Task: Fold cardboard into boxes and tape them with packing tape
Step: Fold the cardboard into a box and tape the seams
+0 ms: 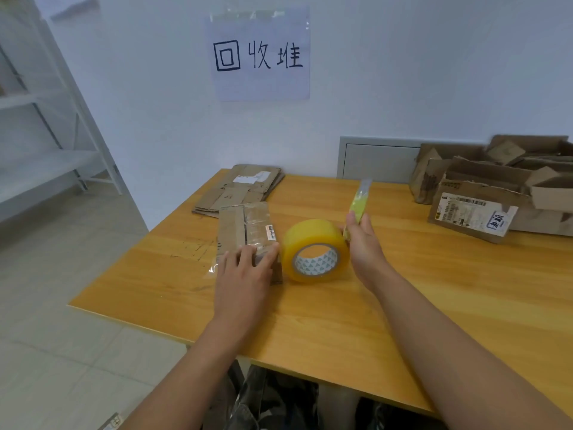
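Observation:
A small brown cardboard box (245,226) with clear tape across its top lies on the wooden table (341,315). My left hand (245,271) rests on the box's near end, fingers spread flat. A roll of yellowish packing tape (313,251) stands on its edge just right of the box. My right hand (362,240) is right of the roll and pinches a slim yellow-green object (359,198) that points up and away; I cannot tell what it is.
A stack of flattened cardboard (238,190) lies at the table's far left. A pile of open, torn boxes (496,184) with a shipping label fills the far right. A white wall with a paper sign stands behind; metal shelving (46,144) is at the left.

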Motion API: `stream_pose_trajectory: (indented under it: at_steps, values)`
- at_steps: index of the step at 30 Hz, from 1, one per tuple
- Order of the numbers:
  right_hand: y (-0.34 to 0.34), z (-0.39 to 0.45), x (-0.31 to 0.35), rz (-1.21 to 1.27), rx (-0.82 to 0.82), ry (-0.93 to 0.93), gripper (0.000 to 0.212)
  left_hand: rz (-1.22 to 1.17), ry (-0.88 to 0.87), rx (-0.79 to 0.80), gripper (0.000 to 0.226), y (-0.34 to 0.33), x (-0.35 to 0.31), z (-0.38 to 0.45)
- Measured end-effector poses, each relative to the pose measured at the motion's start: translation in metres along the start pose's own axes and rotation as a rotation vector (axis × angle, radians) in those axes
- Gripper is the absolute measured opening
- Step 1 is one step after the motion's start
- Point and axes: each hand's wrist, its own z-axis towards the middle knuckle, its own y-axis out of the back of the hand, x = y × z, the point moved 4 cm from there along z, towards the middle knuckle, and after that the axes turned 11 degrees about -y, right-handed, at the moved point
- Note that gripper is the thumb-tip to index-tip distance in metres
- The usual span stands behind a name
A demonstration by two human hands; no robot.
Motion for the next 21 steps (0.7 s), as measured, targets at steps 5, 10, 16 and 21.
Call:
stream_pose_trajectory:
  at_steps: [5,10,16,21]
  values:
    - [0.006,0.015,-0.011,0.113,-0.015,-0.042,0.058,-0.002,0.022,0.008,0.048,-0.002,0.002,-0.002]
    - [0.056,0.020,0.017,-0.199,-0.053,0.068,0.029,-0.018,0.019,0.012,0.047,-0.005,0.005,0.000]
    - [0.067,0.011,0.060,-1.057,0.047,0.182,0.026,-0.027,0.020,0.017,0.049,-0.003,0.007,0.001]
    - [0.063,0.007,0.059,-0.963,-0.004,0.254,0.019,-0.035,0.002,0.024,0.050,-0.002,0.008,0.001]
